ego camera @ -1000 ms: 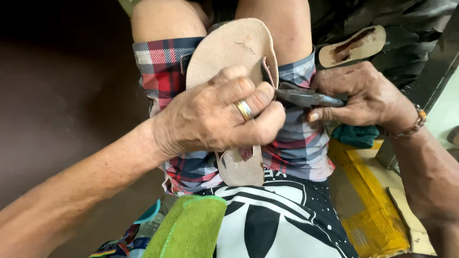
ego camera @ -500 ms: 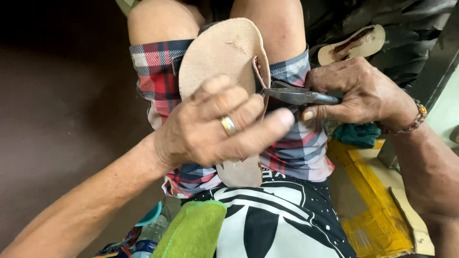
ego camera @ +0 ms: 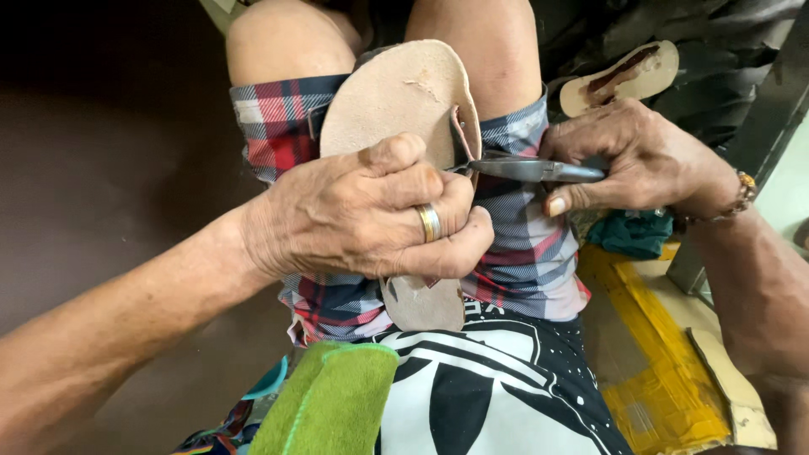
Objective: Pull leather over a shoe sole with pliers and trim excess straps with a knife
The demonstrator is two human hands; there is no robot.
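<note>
Head view: left hand [ego camera: 371, 215] hides sandal sole [ego camera: 396, 101] middle; pliers [ego camera: 531, 170] handles buried in right hand [ego camera: 636, 156].

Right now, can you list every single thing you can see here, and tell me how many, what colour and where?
tan sandal sole: one, light tan, lying on the lap, toe end pointing away
pliers: one, dark metal, tip at the sole's right edge
second sandal sole: one, tan with a brown middle, on the dark surface at upper right
green cloth: one, green, bottom centre
teal cloth: one, dark teal, under the right wrist
yellow taped board: one, yellow, lower right
plaid shorts: one pair, red, blue and white, on the thighs
left hand: one, gold ring, gripping the sole
right hand: one, beaded bracelet, fingers around the pliers
</note>
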